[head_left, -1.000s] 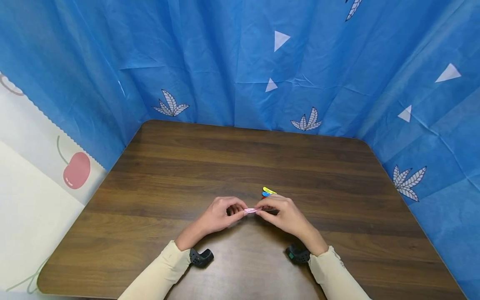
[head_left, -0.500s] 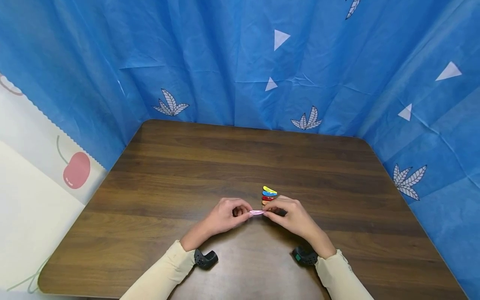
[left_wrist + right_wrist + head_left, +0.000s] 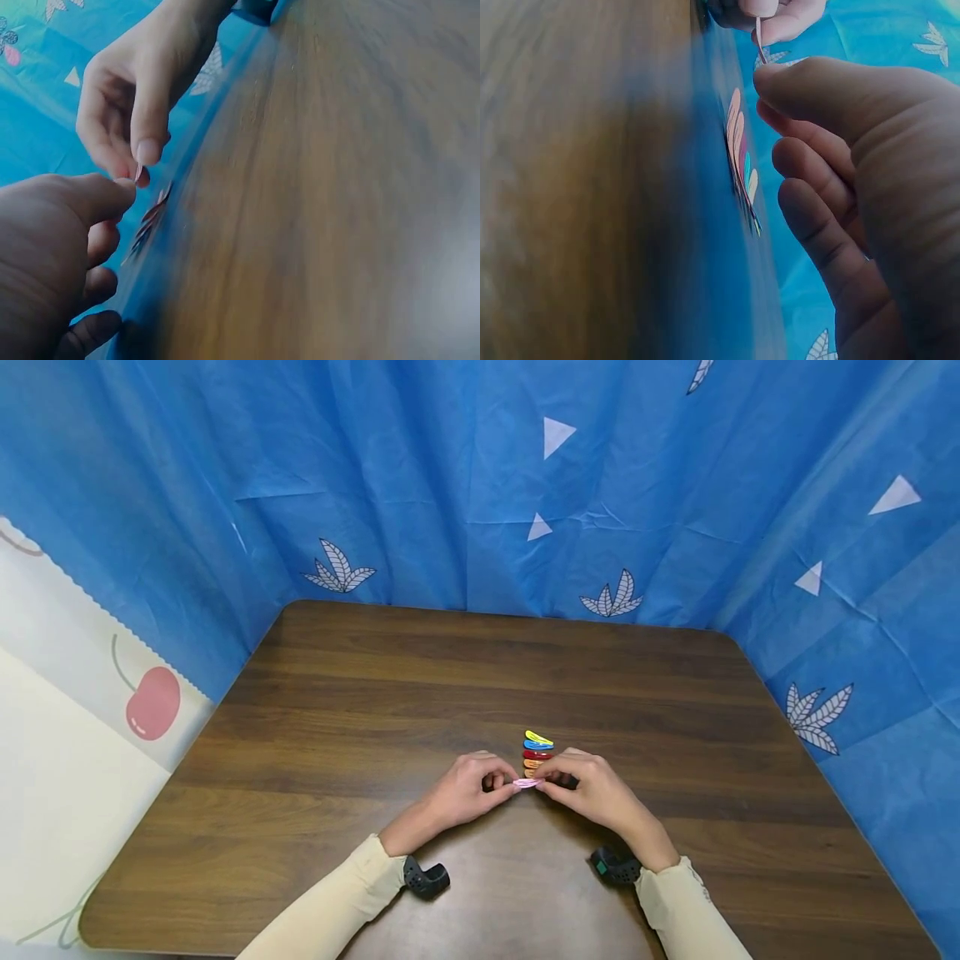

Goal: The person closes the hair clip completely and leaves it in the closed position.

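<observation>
A pink snap hair clip [image 3: 528, 783] is held level between both hands, just in front of a row of other clips. My left hand [image 3: 467, 789] pinches its left end between thumb and fingers. Its right end is pinched by my right hand [image 3: 596, 789]. Behind it on the table lie a yellow hair clip [image 3: 538, 738], a blue one [image 3: 537, 746], a red one [image 3: 534, 754] and orange ones [image 3: 532, 764], stacked one behind another. The right fingers partly cover the nearest clips. In the right wrist view the pink clip [image 3: 760, 41] appears edge-on, above the table.
The brown wood-grain table [image 3: 375, 693] stretches well beyond both hands. A blue curtain [image 3: 420, 485] with leaf prints hangs along its back and right side. Pale cherry-print fabric [image 3: 75, 735] borders the left. A dark wrist device [image 3: 426, 878] sits at each cuff.
Both hands have shifted to the right with the pink hair clip between them, bringing it in front of the row. More of the row's clips show now.
</observation>
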A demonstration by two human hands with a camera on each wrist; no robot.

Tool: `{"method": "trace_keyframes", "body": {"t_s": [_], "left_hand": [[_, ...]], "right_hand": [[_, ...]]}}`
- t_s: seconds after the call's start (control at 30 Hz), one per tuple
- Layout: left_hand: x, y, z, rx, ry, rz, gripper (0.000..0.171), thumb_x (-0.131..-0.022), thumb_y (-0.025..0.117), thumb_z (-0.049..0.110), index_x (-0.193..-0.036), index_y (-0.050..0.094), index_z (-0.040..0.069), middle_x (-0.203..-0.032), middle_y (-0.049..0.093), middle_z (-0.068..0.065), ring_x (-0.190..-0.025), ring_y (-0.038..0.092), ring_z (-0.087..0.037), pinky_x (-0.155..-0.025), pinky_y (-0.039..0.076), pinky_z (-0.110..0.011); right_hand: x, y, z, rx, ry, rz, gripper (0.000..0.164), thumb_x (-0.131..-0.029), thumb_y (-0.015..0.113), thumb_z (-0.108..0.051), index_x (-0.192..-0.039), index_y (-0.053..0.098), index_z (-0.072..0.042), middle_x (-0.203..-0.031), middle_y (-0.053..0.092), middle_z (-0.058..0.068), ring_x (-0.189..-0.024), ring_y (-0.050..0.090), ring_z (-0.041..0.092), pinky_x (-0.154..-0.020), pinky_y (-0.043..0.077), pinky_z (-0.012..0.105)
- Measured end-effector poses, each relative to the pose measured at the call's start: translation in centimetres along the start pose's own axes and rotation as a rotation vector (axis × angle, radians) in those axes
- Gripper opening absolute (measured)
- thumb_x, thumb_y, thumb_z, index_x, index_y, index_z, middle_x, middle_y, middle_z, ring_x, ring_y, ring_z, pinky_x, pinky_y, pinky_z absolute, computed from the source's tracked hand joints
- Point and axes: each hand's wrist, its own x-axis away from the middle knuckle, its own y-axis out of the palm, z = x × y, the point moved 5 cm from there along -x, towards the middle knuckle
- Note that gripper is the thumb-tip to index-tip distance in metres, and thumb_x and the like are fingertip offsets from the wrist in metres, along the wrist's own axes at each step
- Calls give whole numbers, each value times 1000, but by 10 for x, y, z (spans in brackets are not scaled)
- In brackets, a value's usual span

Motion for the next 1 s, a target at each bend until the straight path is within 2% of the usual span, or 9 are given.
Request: {"method": "trace_keyframes", "body": {"t_s": [0.13, 0.33, 0.7, 1.0], "left_hand": [[-4, 5, 4, -47, 35, 10, 6, -86, 73, 23, -88, 70, 19, -63, 48, 13, -66, 45, -4, -66, 37, -19], [-6, 10, 6, -111, 40, -1, 7, -86, 73, 25, -87, 69, 19, -60, 45, 13, -67, 43, -2, -72, 38, -23], [-8, 14, 5, -186, 37, -12, 8, -86, 73, 28, -88, 71, 20, -60, 45, 16, -64, 44, -2, -67, 32, -20], [-10, 15, 5, -193, 15, -27, 9, -84, 75, 26, -88, 72, 18, -59, 44, 15, -64, 43, -2, -64, 28, -19]], "right_hand": [[1, -1, 2, 11, 15, -24, 23, -77, 82, -18, -96, 73, -26, -88, 65, -17, -77, 56, 5, -65, 49, 20], [3, -2, 4, 35, 24, -57, 19, -78, 81, -20, -94, 72, -26, -85, 64, -16, -75, 56, 5, -63, 49, 20], [5, -5, 11, 63, 84, -99, 17, -79, 80, -21, -92, 72, -28, -84, 63, -19, -73, 56, 4, -62, 49, 20], [6, -6, 13, 61, 106, -130, 14, -81, 78, -21, -93, 72, -26, -86, 65, -18, -73, 57, 2, -63, 50, 20]]}}
